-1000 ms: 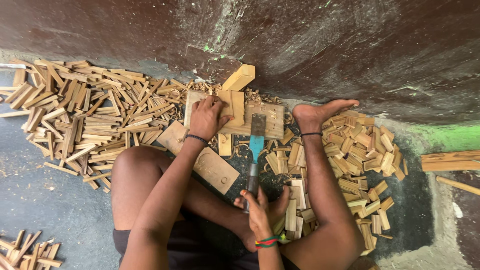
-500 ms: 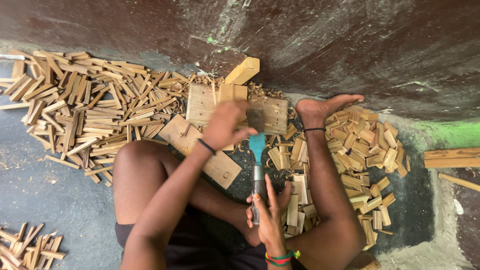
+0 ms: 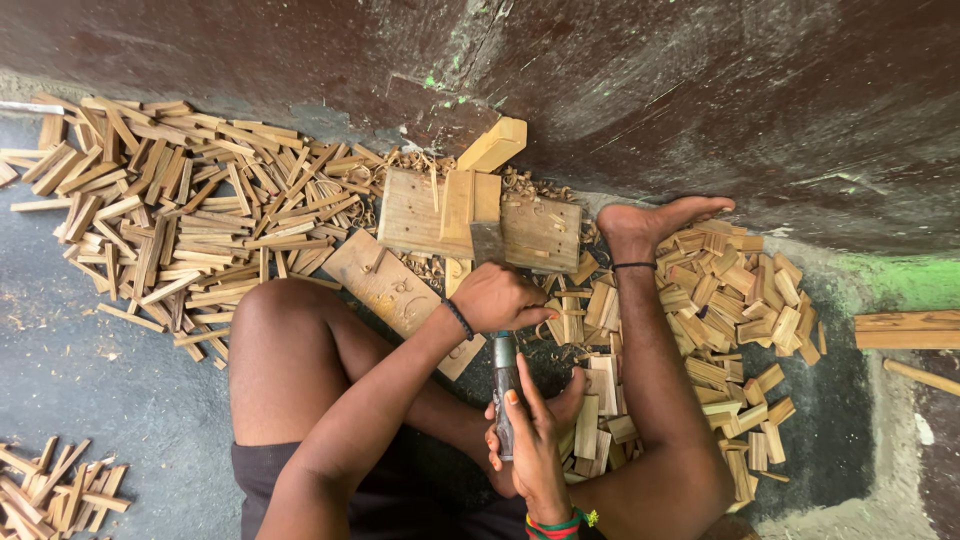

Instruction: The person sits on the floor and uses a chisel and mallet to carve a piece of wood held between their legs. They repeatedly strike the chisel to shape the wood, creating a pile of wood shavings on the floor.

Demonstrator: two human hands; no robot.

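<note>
The person's right hand [image 3: 530, 435] grips the hatchet [image 3: 503, 345] handle just below the wooden block [image 3: 420, 215], while the left hand [image 3: 497, 298] closes over the hatchet's head there.

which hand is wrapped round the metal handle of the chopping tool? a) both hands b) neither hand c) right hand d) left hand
c, the right hand has its grip closed on the grey handle of the chopping tool, while the left hand sits further up over the tool's head near the wooden block, not on the handle.
</note>
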